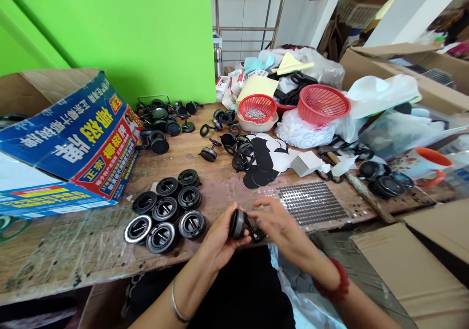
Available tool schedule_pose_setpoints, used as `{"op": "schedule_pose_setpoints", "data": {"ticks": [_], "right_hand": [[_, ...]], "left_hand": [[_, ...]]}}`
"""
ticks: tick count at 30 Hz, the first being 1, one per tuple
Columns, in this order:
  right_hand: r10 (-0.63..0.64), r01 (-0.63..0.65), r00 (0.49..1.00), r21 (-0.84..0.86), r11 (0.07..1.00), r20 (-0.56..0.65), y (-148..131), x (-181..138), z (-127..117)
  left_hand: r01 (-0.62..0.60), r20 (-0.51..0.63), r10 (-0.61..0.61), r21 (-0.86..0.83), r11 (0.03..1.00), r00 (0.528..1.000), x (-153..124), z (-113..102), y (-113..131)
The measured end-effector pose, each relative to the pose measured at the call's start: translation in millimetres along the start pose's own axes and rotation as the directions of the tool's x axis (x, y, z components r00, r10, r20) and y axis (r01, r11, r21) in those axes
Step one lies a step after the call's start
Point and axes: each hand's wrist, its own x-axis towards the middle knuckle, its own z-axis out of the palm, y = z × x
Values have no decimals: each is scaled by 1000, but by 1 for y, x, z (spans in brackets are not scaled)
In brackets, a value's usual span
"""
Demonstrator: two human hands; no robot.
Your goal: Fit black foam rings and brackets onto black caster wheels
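Note:
My left hand grips a round black part with a silver rim at the table's near edge. My right hand meets it from the right, fingers pinched on a small black piece at the part's side. Just to the left, several similar round black parts lie in a cluster on the wooden table. A sheet of small dark dots lies right behind my right hand.
A blue and red printed carton lies at the left. More black parts, black and white discs, two red baskets, plastic bags and an orange-rimmed mug crowd the back. Cardboard boxes stand at the right.

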Motion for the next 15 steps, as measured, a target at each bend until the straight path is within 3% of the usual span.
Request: {"op": "schedule_pose_setpoints", "data": {"ticks": [2,4,7,15], "right_hand": [[93,-104,991,-106,989,-100,30,8,-11],[172,-231,967,-360,904,-187,59,17,-17],[252,-307,951,-587,749,-176,87,27,-15],[260,-257,961,-662,704,-97,94,38,-5]], "left_hand": [[8,23,-8,12,1000,1000,-2,0,3],[-6,23,6,3,1000,1000,-5,2,6],[-21,8,21,-24,1000,1000,-6,3,9],[23,-22,-27,-158,987,999,-2,5,14]]}}
